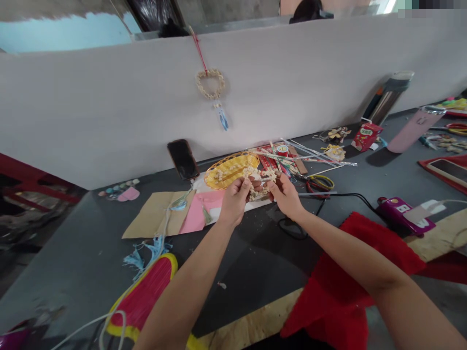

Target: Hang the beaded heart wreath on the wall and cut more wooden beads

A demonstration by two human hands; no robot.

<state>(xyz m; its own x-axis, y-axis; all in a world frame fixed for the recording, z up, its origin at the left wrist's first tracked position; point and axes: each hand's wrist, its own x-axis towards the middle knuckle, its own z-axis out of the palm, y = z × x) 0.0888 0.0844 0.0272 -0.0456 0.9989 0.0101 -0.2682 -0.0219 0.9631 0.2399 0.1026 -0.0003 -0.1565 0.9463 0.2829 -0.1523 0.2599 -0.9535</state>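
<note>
Between my two hands is a beaded ring (258,194) of small cream-coloured pieces, held up over the dark tabletop. My left hand (235,197) pinches its left side, thumb on top. On the right side, my right hand (286,194) grips the same ring with thumb and fingers closed. Just behind them lies a yellow woven basket (229,170) with small pale pieces in it. A similar heart-shaped beaded ring (210,84) hangs on the partition by a red cord, with a light blue tassel (222,118) below.
A black phone (183,159) leans against the partition. Scissors (319,184), thread and sticks lie right of the basket. A pink bottle (416,129), a steel flask (392,97) and a red drink carton (367,135) stand far right. Red cloth (350,262) and a purple device (404,214) are nearer.
</note>
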